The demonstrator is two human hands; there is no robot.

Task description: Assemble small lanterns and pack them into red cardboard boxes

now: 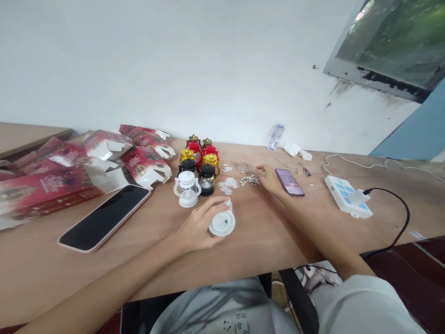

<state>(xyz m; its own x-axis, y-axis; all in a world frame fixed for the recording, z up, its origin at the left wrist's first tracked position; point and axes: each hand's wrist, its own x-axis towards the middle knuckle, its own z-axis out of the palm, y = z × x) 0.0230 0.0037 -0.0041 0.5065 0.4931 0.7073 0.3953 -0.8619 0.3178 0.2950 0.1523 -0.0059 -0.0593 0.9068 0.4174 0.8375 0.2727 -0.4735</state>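
My left hand [200, 225] is wrapped around a small white lantern [222, 223], tipped so its round base faces me. In that base a small dark slot shows. My right hand [267, 178] reaches over the table, fingers stretched out and slightly apart, beside small silvery metal parts [243, 167] and a pile of small round button cells [249, 180]. Small white plastic pieces [227, 184] lie left of the cells. Just beyond my left hand stand another white lantern [187, 189], a black lantern [207, 180] and several more in gold, red and bronze.
Red printed boxes [62, 185] are heaped at the left, with a pink-edged phone [106, 218] before them. Right of my right hand lie a lit phone [289, 181] and a white power strip [347, 197] with cables. Crumpled tissue [292, 149] sits by the wall.
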